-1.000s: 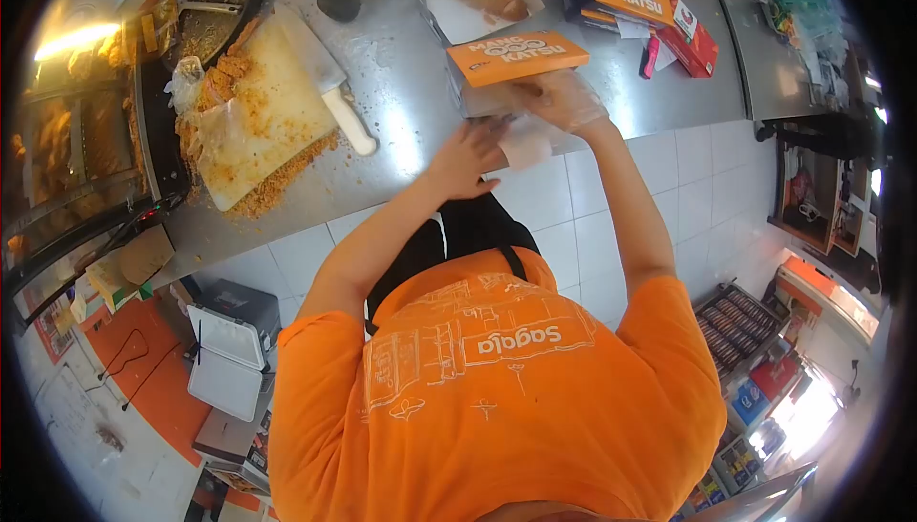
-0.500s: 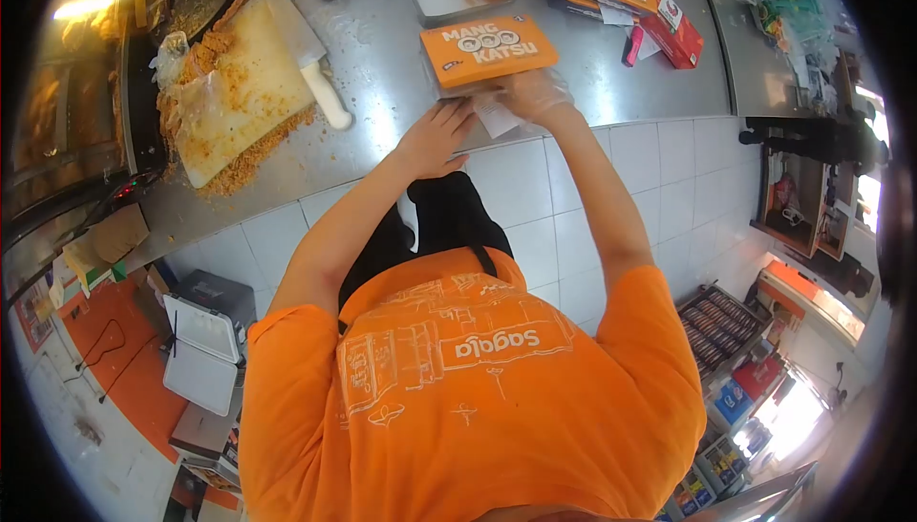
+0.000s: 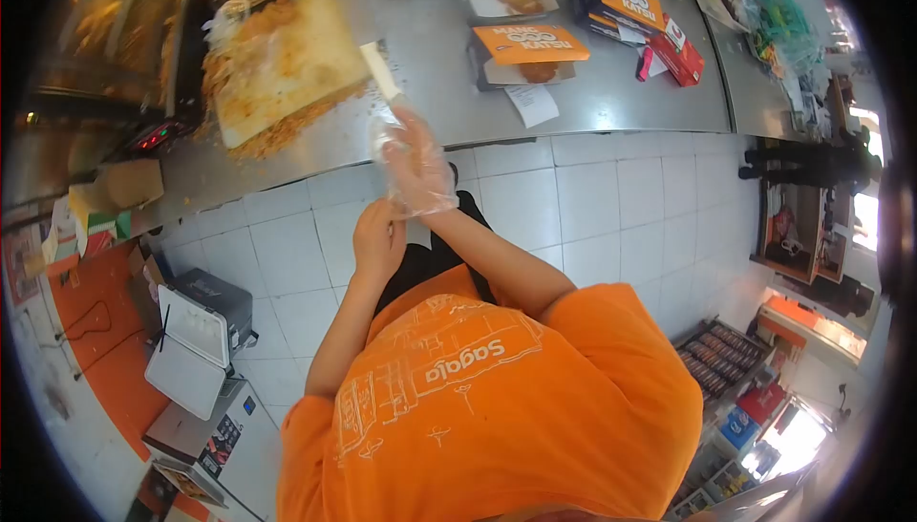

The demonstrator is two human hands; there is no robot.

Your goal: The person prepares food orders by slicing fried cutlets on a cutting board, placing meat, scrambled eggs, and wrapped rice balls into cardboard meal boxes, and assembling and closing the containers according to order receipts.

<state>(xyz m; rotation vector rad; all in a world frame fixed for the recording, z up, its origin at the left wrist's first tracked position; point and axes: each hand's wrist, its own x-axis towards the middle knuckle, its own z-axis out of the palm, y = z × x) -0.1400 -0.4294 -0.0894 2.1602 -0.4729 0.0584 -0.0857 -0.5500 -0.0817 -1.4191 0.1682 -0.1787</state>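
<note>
My right hand (image 3: 415, 161), in a clear plastic glove (image 3: 439, 192), is in front of the steel counter's edge with its fingers stretched out. Close to those fingertips is a knife's white handle (image 3: 379, 68); I cannot tell whether they touch. My left hand (image 3: 380, 237) is closed at the right wrist, its fingers pinching the glove's cuff. To the right, an orange-lidded takeaway box (image 3: 530, 42) has a fried piece (image 3: 539, 72) showing at its front. A printed slip (image 3: 533, 105) pokes out beneath it.
A crumb-covered cutting board (image 3: 291, 63) lies on the left of the steel counter (image 3: 630, 106). Behind the box stands an open white box (image 3: 487, 1) with fried food. Stacked orange boxes (image 3: 621, 1) and a red box (image 3: 678, 59) are to the right.
Both hands have left the orange-lidded box and moved left, nearer my body. My left hand now grips the glove at my right wrist. The camera view has shifted left.
</note>
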